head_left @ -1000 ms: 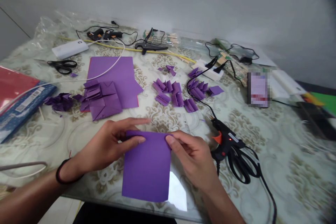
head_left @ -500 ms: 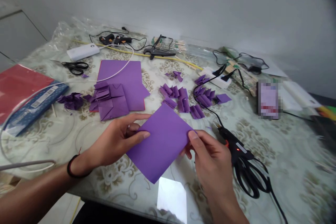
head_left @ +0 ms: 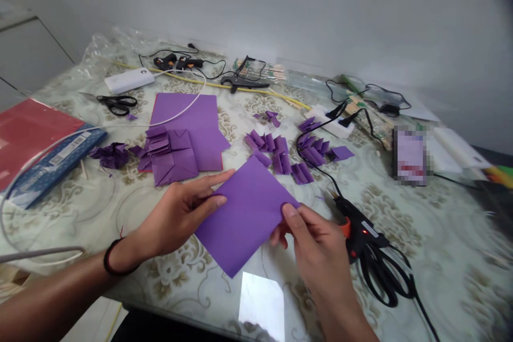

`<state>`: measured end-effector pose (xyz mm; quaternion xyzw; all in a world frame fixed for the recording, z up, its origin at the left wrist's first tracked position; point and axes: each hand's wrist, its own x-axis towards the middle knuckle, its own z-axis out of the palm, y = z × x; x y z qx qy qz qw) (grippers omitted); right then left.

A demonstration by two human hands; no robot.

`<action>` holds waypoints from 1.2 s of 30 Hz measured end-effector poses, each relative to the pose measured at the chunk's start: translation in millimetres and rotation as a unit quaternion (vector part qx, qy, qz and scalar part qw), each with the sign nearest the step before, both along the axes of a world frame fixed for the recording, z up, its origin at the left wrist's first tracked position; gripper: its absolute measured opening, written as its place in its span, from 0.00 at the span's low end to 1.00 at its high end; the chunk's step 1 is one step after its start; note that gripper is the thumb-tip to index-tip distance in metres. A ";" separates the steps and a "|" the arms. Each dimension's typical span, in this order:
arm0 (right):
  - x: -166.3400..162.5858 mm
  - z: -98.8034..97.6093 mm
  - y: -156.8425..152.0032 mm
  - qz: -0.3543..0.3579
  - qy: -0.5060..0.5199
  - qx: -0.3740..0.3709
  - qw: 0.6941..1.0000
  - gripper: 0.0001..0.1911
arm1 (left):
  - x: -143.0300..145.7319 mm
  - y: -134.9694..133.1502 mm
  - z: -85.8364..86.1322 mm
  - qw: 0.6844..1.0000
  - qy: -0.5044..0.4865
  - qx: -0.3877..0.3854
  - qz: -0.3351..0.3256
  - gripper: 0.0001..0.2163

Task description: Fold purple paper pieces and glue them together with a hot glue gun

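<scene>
A purple paper square (head_left: 246, 214) is held above the near edge of the desk (head_left: 420, 235), turned so that its corners point like a diamond. Its left corner is gripped by the left hand (head_left: 180, 214): the thumb is laid on the upper face, the forefinger is stretched along the upper left edge, and the other fingers are curled underneath. Its right corner is pinched by the right hand (head_left: 316, 246), with the thumb pressed on top and the fingers tucked beneath. Whether the lowest corner rests on the desk or is lifted just clear of it cannot be told from this angle.

A black glue gun (head_left: 356, 224) with an orange trigger is seen lying just beside the right hand, and black scissors (head_left: 385, 278) are laid against it on the near side. Beyond the square, a cluster of small folded purple pieces (head_left: 280, 152) is spread out. To the left of these, a large purple sheet (head_left: 196, 117) is laid flat, with a folded purple stack (head_left: 172, 155) overlapping its near corner and a crumpled purple bloom (head_left: 110, 154) beside that. A red paper pack (head_left: 28, 133) is placed at the far left edge. A second pair of scissors (head_left: 116, 102) and a white power bank (head_left: 129, 80) are found further back.
</scene>
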<state>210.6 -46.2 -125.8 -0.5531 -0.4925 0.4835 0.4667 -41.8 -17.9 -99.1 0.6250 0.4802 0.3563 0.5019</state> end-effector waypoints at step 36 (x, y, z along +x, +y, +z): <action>-24.6 3.7 -4.0 0.109 0.104 -0.041 0.988 0.27 | -4.9 4.0 -11.9 0.951 0.065 0.297 0.053 0.17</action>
